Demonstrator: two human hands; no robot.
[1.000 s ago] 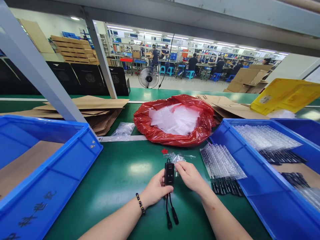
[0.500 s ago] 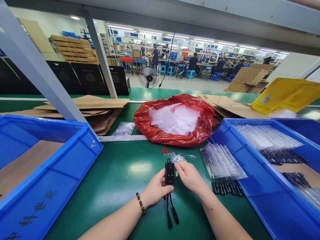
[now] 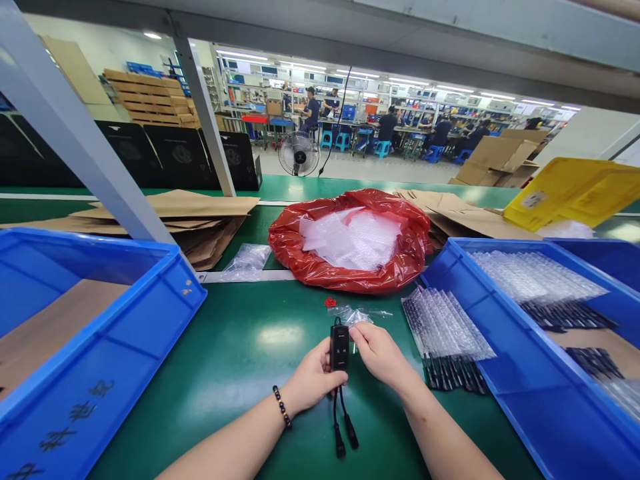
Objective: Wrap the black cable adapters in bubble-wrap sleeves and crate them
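Observation:
Upright over the green table, a small black control box (image 3: 339,348) with faint pale markings faces me. Two short black cables with plugs (image 3: 346,437) hang from its lower end, and a cable loop shows at its top. My left hand (image 3: 319,375) grips the box from the left, thumb across its lower edge. The fingers of my right hand (image 3: 373,343) are pinched at its upper right edge; their tips are partly hidden. Just beyond lie clear plastic pieces (image 3: 357,315) and a little heap of red parts (image 3: 330,302).
A red plastic bag (image 3: 350,283) of bubble-wrap pouches stands ahead. Bubble-wrapped black units (image 3: 447,327) lie at right beside a blue bin (image 3: 500,373) holding more. Another blue bin (image 3: 115,373) stands left. Cardboard sheets (image 3: 200,207), a fan (image 3: 299,155) and distant workers are beyond.

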